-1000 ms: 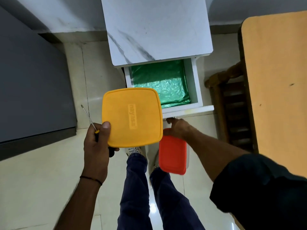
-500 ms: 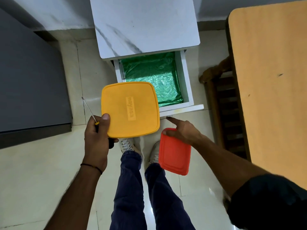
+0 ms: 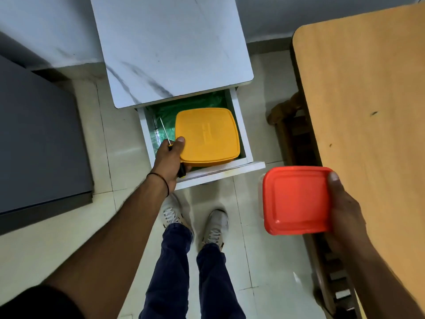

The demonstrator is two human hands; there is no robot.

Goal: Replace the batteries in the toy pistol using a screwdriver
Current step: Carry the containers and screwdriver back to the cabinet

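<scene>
The left hand (image 3: 169, 157) grips two items at once. Its thumb presses on the near-left corner of the yellow-lidded box (image 3: 207, 134), and the screwdriver (image 3: 165, 132) is clamped alongside in the same hand. The box sits low inside the open drawer (image 3: 241, 127); whether it rests on the green lining cannot be determined. The screwdriver's long axis runs away from the person. The bare shaft points toward the cabinet and slightly left, just beside the box's left edge, and the handle lies under the palm. The right hand (image 3: 345, 210) grasps the red-lidded box (image 3: 296, 200) by its right edge, thumb on the lid, clear of the drawer and just beside the worktop (image 3: 368, 100). The toy pistol is not in view, and neither box shows its contents. The worktop lies to the right, so the right hand is nearer to it. The screwdriver must likely cross from the left to reach it.
</scene>
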